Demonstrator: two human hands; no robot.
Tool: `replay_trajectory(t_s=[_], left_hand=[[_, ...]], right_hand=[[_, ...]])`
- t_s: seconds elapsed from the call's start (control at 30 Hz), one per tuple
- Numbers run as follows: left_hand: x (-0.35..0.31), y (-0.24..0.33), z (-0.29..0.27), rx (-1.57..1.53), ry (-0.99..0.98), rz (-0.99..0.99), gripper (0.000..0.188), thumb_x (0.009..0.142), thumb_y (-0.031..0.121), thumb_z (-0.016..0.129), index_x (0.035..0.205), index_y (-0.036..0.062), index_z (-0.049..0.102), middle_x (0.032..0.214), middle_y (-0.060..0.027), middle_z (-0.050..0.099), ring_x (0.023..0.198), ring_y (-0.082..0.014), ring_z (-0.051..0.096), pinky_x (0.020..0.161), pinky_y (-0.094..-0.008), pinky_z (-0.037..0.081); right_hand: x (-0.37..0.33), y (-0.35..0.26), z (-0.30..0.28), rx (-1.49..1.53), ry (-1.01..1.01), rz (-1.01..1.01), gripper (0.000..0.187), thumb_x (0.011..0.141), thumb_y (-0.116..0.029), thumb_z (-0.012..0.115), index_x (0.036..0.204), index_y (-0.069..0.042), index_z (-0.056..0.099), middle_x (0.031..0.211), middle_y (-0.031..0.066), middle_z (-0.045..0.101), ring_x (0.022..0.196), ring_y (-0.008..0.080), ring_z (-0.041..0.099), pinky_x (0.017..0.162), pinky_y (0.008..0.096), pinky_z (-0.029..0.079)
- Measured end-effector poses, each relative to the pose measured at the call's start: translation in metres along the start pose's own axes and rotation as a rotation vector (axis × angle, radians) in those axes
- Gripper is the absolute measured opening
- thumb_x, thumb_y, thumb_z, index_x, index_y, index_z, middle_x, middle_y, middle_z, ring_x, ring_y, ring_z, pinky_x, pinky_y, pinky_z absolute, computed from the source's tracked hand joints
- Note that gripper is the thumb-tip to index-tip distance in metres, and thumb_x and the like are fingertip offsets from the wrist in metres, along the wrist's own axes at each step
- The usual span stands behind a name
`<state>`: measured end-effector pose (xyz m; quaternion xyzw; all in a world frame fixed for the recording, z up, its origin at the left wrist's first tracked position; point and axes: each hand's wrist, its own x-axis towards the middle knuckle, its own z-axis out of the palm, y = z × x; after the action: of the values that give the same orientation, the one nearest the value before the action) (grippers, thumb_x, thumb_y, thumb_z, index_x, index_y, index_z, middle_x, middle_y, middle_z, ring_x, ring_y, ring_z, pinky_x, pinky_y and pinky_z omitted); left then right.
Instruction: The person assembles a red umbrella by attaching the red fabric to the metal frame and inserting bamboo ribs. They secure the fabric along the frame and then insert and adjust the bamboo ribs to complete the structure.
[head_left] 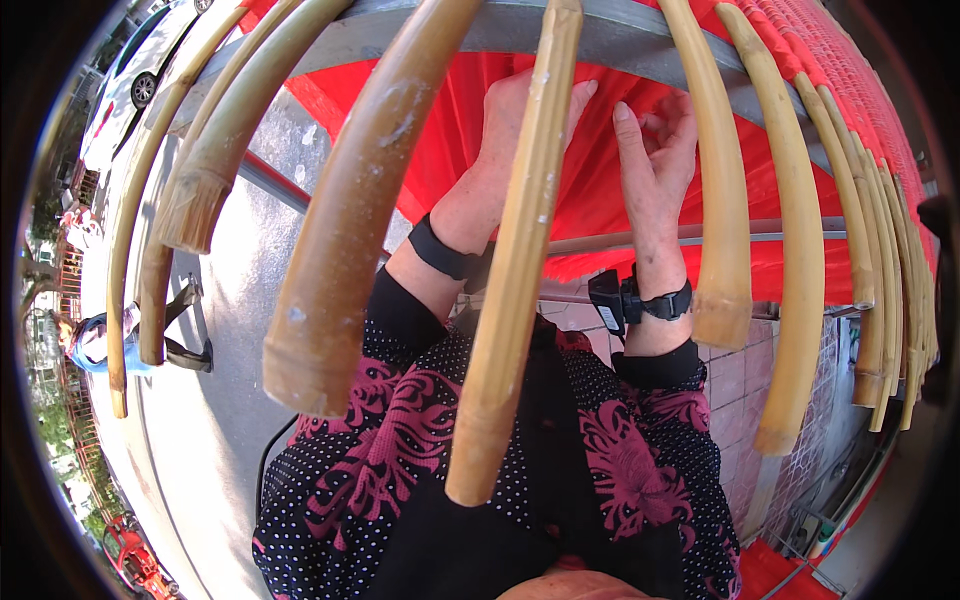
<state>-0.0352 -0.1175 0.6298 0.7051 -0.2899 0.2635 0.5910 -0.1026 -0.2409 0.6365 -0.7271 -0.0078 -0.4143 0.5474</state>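
Observation:
Red cloth (pixel 595 190) hangs in folds below a grey metal rail (pixel 630 38). My left hand (pixel 500 125) is against the cloth, partly hidden behind a bamboo pole (pixel 515 290). Its thumb shows to the right of that pole, but most of its fingers are out of sight. To the right, my right hand (pixel 655 165) is raised before the cloth. Its thumb stands apart from its curled fingers, and nothing shows between them. A thick brown bamboo pole (pixel 350 230) juts toward me left of my hands, and a paler bamboo pole (pixel 715 200) stands by my right hand.
More bamboo poles (pixel 795 250) stick out in a row on the right, and others (pixel 205 190) on the left. A thin metal bar (pixel 715 232) crosses below my hands. Tiled paving (pixel 735 375) lies beneath. On the far left are a person (pixel 95 340) and a parked car (pixel 135 85).

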Motion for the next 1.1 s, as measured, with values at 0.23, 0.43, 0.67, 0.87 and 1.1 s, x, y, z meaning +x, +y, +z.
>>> replay_trajectory(t_s=[0.23,0.43,0.67,0.87,1.1], left_hand=[[0.0,0.014,-0.023,-0.218,-0.112,-0.325,0.012,0.09,0.011,0.068,0.09,-0.0009,0.068,0.069,0.0022,0.063,0.061,-0.0017,0.054,0.056,-0.0199,0.043],[-0.004,0.014,-0.047,-0.207,0.005,-0.395,0.014,0.089,0.012,0.07,0.087,-0.0013,0.068,0.067,0.0035,0.061,0.058,-0.0021,0.052,0.056,-0.0185,0.04],[-0.013,0.008,-0.049,-0.235,-0.046,-0.444,0.013,0.091,0.012,0.067,0.091,-0.0008,0.069,0.069,0.0036,0.062,0.06,-0.0011,0.051,0.056,-0.0185,0.04],[-0.034,0.016,-0.028,-0.114,0.004,-0.266,0.009,0.088,0.008,0.065,0.087,-0.0013,0.065,0.07,-0.0053,0.063,0.063,-0.0142,0.06,0.056,-0.0282,0.046],[-0.041,0.032,-0.019,0.203,-0.2,-0.066,0.007,0.087,0.004,0.063,0.091,-0.0015,0.064,0.081,-0.0162,0.065,0.07,-0.0303,0.063,0.062,-0.0375,0.049]], right_hand=[[0.0,0.019,-0.001,0.038,-0.123,0.059,0.02,0.095,-0.011,0.06,0.109,0.003,0.058,0.087,0.0039,0.064,0.079,0.0081,0.058,0.074,0.0225,0.049],[-0.013,0.025,-0.005,0.097,-0.059,0.046,0.015,0.097,-0.011,0.057,0.105,0.002,0.059,0.085,0.0025,0.065,0.077,0.0068,0.057,0.072,0.021,0.048],[-0.016,0.016,-0.005,0.106,0.042,-0.006,0.014,0.094,-0.009,0.062,0.104,0.0,0.059,0.087,0.0012,0.061,0.074,0.0087,0.056,0.071,0.0226,0.049],[-0.019,-0.013,0.004,-0.177,-0.046,-0.268,0.032,0.083,-0.017,0.074,0.109,-0.004,0.06,0.087,0.004,0.057,0.064,0.0119,0.052,0.06,0.0259,0.046],[-0.011,-0.018,0.018,-0.192,-0.203,-0.015,0.024,0.095,-0.022,0.058,0.103,0.0,0.062,0.082,0.017,0.065,0.073,0.0279,0.065,0.065,0.0394,0.05]])
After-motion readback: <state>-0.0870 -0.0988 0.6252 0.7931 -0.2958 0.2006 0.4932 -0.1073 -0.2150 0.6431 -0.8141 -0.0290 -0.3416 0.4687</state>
